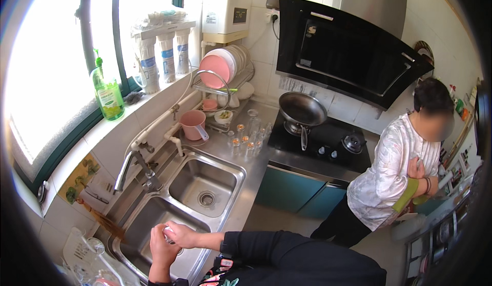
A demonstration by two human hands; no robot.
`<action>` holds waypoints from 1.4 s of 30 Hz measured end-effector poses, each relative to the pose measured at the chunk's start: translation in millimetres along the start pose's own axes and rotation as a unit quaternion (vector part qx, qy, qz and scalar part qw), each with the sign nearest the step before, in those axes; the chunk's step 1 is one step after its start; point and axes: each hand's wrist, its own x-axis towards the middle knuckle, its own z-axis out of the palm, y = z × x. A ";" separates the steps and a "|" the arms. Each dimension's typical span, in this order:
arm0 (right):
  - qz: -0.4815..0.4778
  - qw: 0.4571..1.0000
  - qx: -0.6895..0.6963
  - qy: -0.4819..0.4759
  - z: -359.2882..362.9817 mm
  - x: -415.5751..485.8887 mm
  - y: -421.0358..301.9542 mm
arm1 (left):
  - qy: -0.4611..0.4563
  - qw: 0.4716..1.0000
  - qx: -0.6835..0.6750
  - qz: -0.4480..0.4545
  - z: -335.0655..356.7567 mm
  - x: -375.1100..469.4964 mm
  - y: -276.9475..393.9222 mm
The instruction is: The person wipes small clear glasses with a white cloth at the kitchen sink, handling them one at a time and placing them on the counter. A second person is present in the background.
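Note:
Over the front basin of the steel double sink, my left hand and my right hand meet around a small, pale, shiny object. Fingers cover most of it, so its kind cannot be told; it may be clear glass or plastic. The faucet stands behind the basins with its spout turned left, away from my hands. On the steel counter beyond the sink stands a group of small glass bottles, several with orange bits inside.
A person in a light patterned shirt stands at the right. A frying pan rests on the gas hob under a black range hood. A pink dipper, dish rack and green soap bottle are behind the sink.

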 end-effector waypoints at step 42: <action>-0.033 0.998 -0.031 0.034 -48.7 -31.3 -62.2 | 0.045 0.581 -0.764 -0.278 8.4 0.6 21.3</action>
